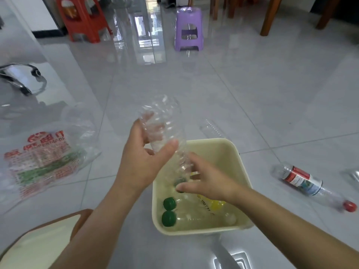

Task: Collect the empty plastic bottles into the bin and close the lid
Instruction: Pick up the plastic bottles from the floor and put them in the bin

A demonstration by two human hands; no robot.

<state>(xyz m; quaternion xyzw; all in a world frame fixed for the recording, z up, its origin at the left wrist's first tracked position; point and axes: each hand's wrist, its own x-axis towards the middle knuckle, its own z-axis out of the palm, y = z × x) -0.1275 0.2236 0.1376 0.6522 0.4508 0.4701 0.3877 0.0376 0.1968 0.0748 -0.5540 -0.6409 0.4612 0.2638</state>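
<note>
A clear ribbed plastic bottle (165,125) is held tilted over the cream bin (231,150), neck end down. My left hand (143,162) grips its middle. My right hand (209,179) holds its lower neck end near a green cap, just above the bin. Inside the bin lie several clear bottles, two with green caps (169,211) and one with a yellow label (214,204). On the floor to the right lies a bottle with a red label and red cap (303,181). Another clear bottle (211,128) lies behind the bin. The bin's lid (38,243) rests at the lower left.
A crumpled plastic supermarket bag (44,160) lies on the tiled floor at left. A purple stool (188,30) and a red stool (81,18) stand at the back, with wooden furniture legs (269,16) at the back right. A clear object (351,177) lies at the right edge.
</note>
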